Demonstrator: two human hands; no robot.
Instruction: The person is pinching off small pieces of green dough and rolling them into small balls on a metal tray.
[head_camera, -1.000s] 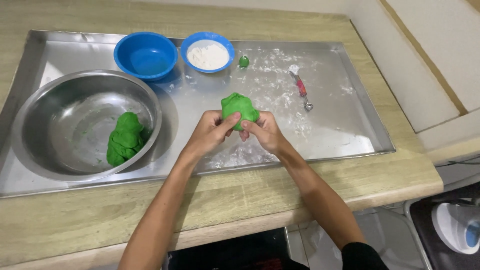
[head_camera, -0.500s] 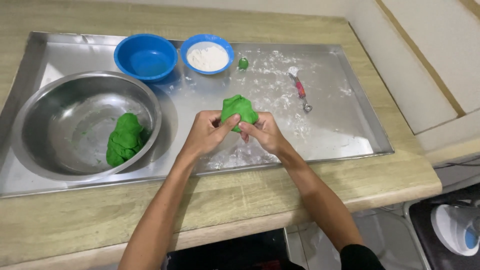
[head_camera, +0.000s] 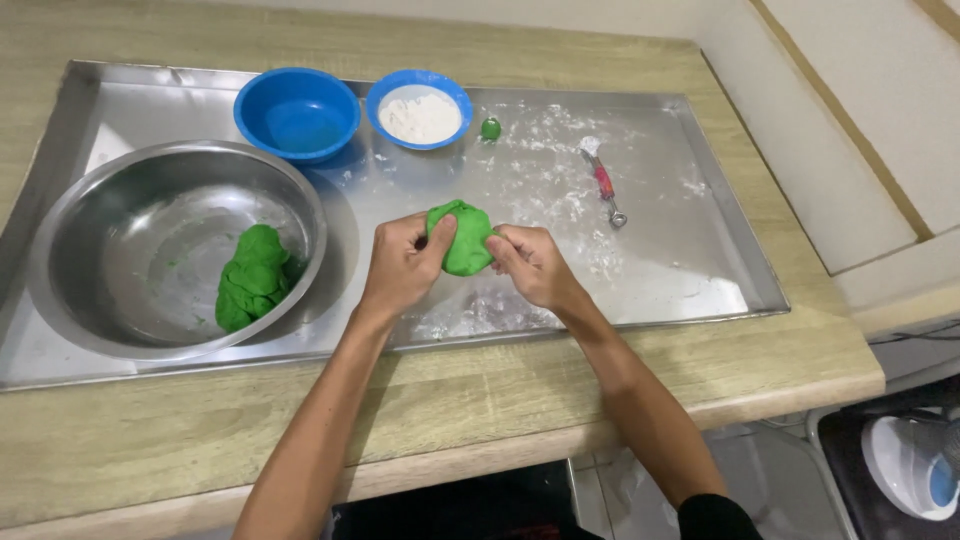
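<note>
Above the floured tray (head_camera: 700, 270), both hands (head_camera: 465, 262) pinch green dough (head_camera: 463, 238) between them.

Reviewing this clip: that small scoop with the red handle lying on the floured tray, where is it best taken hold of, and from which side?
Probably the red mid-handle of the scoop, taken from above. It lies flat on the metal tray, apart from other things, its metal head toward the person. The right hand is nearest.
</note>
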